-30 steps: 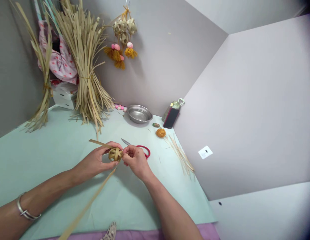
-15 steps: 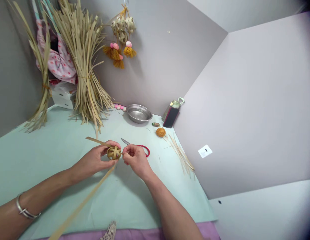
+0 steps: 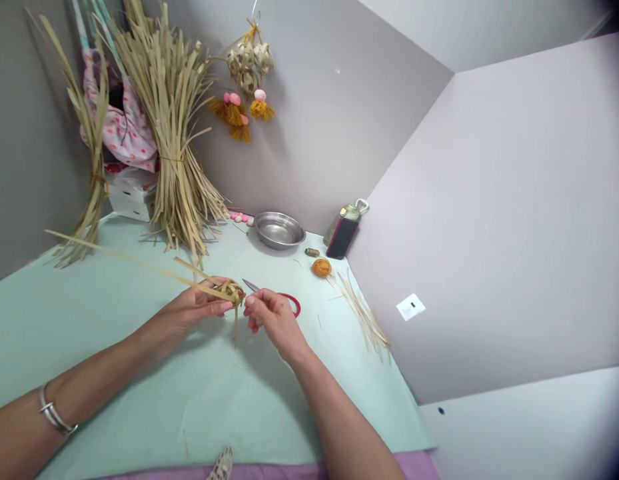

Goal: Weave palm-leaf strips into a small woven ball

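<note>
A small open-weave ball of tan plant strips rests in the fingers of my left hand, which is closed around it. One long strip runs from the ball far out to the left, over my left hand. A shorter strip end sticks out at the upper left, and another hangs below the ball. Just right of the ball is my right hand, its fingers curled in a pinch; what is between them, if anything, is hidden. Scissors with red handles lie partly behind my right hand.
Behind stand a large bundle of dry strips, a steel bowl, a phone leaning on a bottle, and an orange yarn ball. Loose thin strips lie at right. Finished woven balls with tassels hang on the wall.
The long strip has swung from the lower left up to the left. The ball has turned in my left hand, and a strip end now hangs below it. My right hand stays close by.
</note>
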Tool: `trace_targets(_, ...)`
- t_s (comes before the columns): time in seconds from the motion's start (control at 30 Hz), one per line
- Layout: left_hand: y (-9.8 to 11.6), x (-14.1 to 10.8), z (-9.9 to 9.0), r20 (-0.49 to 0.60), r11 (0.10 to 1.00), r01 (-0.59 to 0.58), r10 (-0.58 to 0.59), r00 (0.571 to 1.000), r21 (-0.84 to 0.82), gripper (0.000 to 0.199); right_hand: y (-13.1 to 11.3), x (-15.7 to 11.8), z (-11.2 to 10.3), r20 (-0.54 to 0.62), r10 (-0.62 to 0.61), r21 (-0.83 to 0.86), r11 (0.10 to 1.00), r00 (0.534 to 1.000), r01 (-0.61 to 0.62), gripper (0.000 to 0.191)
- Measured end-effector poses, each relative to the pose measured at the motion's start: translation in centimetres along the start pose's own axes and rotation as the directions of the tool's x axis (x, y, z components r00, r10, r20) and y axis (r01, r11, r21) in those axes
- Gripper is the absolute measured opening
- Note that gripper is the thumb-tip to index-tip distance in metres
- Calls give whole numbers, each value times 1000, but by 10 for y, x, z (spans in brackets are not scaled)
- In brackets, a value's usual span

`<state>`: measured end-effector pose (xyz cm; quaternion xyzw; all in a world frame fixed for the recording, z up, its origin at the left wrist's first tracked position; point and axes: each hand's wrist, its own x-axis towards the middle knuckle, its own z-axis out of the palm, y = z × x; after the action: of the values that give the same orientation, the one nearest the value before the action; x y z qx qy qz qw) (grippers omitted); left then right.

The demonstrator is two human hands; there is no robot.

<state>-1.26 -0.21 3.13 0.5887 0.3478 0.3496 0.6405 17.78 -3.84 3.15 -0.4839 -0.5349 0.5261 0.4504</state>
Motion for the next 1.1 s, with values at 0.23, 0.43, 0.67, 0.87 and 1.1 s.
trace_targets(0.23, -8, 2, -3, 17, 998, 26, -25, 1000, -51, 48, 9, -6, 9, 68, -27, -332, 942, 997, 48, 22)
trace_targets(0.43, -15, 6, -3, 98, 994, 4, 7, 995, -108, 41, 6, -6, 12, 77, -34, -388, 920, 996, 61, 20)
trace_targets(0.67, -8, 2, 0, 79, 989, 2, 10, 997, -149, 38, 7, -7, 12, 100, -37, -401, 913, 994, 75, 21)
trace_targets(0.87, -8, 1, 0, 67, 987, 15, -4, 998, -163, 35, 9, -8, 9, 153, -56, -415, 902, 987, 116, 20)
trace_targets(1.1, -3, -2, -2, 76, 987, 21, -9, 997, -157, 36, 11, -8, 10, 167, 6, -406, 912, 986, 64, 21)
